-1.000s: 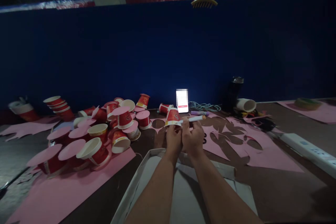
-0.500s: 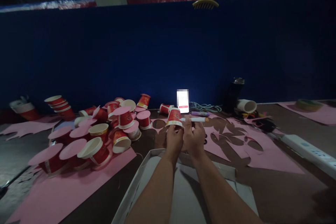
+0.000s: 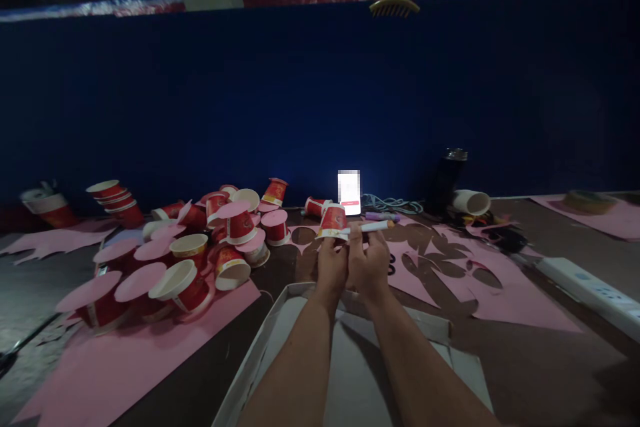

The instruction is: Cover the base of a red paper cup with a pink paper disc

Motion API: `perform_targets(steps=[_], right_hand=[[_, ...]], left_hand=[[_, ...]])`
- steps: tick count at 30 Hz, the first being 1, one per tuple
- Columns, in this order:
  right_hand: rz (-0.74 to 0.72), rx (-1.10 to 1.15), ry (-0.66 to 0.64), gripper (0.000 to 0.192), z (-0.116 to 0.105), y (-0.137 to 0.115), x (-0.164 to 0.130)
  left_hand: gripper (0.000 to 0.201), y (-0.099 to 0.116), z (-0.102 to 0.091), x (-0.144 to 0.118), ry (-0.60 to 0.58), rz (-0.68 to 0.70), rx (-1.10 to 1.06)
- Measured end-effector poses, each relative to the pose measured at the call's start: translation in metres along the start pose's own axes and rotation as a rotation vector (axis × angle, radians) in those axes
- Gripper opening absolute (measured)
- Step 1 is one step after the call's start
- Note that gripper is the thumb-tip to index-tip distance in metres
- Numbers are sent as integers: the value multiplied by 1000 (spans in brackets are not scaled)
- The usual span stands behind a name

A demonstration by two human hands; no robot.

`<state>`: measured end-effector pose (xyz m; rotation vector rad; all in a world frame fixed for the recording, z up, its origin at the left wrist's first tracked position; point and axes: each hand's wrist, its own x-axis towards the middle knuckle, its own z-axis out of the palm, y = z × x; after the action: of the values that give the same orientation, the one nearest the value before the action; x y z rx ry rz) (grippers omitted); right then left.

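My left hand (image 3: pixel 331 265) grips an upturned red cup (image 3: pixel 333 222); my right hand (image 3: pixel 369 263) pinches a pen (image 3: pixel 369 227) at its rim, above the bench (image 3: pixel 525 360)

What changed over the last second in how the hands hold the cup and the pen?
Very little. The pen in the right hand dipped level half a second ago and is now tilted again, its far end slightly raised, its tip at the rim of the upside-down red cup. The left hand kept hold of that cup throughout. The cup pile, phone and pink paper stayed put.
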<state>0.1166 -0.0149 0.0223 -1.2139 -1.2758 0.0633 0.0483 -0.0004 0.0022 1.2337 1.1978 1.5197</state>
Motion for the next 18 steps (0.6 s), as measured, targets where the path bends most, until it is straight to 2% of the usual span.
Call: perform_targets(steps=[11,15,18], right_hand=[[46,-49,24,36,1,1,0],[4,-69,59,32,3,5,1],[-57,27,146,28,4,3,3]], left_hand=[[24,5,-2,-2,6,-60,56],[25,-2,-1,1,-25,-70,-53],[27,-7,0,3,-18,-103,-210]])
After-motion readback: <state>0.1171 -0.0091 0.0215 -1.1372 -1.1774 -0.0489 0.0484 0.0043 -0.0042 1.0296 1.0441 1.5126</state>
